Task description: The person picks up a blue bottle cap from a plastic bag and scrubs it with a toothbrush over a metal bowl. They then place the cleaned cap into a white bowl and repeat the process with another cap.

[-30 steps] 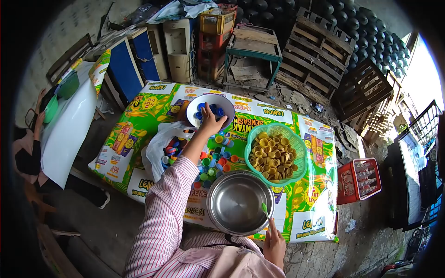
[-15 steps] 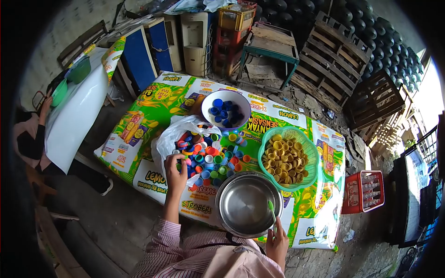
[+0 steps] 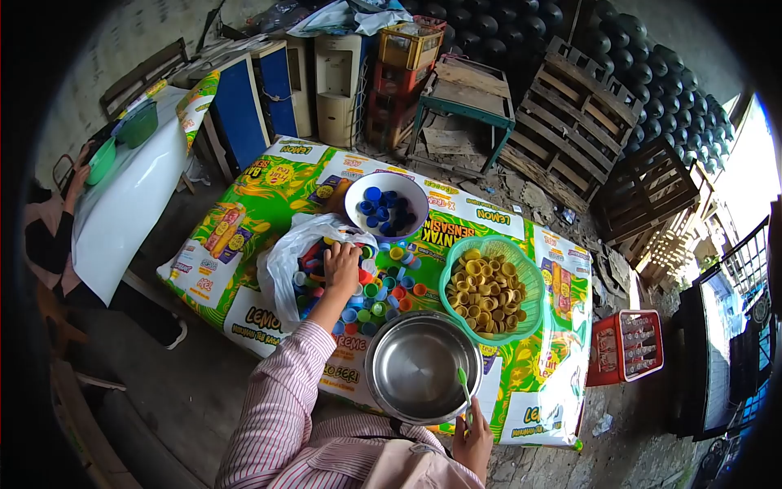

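My left hand [image 3: 342, 267] rests on the pile of mixed coloured caps [image 3: 376, 295] at the mouth of a white plastic bag [image 3: 281, 265]; its fingertips are among the caps, and what they hold, if anything, is hidden. My right hand [image 3: 472, 440] grips a thin green-handled tool [image 3: 463, 381] that leans over the rim of a metal bowl [image 3: 424, 367]. No caps show inside that bowl. Behind the pile, a white bowl [image 3: 358, 196] holds blue caps. On the right, a green basket [image 3: 533, 301] contains many yellow caps.
A patterned cover [image 3: 269, 191] lies over the table. Beyond it are a small green-framed table [image 3: 468, 102], wooden pallets [image 3: 570, 122] and stacked crates [image 3: 397, 79]. A red crate [image 3: 604, 350] stands right. At far left, another person's hand [image 3: 80, 175] touches a green basin [image 3: 101, 161].
My left hand has moved right and forward, from the near left edge of the caps onto the pile. My right hand keeps its hold on the green-handled tool. The view has shifted slightly.
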`<action>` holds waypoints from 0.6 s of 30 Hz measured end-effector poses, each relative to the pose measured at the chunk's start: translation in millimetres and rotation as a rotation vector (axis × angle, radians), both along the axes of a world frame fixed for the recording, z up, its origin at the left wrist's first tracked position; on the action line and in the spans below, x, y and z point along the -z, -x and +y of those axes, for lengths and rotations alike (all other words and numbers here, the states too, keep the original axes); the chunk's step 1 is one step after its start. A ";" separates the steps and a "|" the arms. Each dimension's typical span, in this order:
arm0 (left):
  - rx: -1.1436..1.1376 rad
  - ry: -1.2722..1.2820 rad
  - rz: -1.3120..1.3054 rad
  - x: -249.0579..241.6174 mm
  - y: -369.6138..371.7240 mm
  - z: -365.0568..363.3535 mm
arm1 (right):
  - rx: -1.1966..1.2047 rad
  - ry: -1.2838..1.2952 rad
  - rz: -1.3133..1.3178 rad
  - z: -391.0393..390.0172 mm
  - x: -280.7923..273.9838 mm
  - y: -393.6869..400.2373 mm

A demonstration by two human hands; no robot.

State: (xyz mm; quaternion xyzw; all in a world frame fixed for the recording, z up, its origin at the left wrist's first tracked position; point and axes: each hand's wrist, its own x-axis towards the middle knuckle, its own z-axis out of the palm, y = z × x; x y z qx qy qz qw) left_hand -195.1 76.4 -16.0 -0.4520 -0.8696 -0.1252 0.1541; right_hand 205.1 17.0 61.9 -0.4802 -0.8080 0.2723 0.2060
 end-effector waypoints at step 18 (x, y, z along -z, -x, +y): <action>0.460 -0.024 -1.584 -55.3 -64.2 -56.6 | -0.058 -0.001 0.045 21.7 2.2 4.3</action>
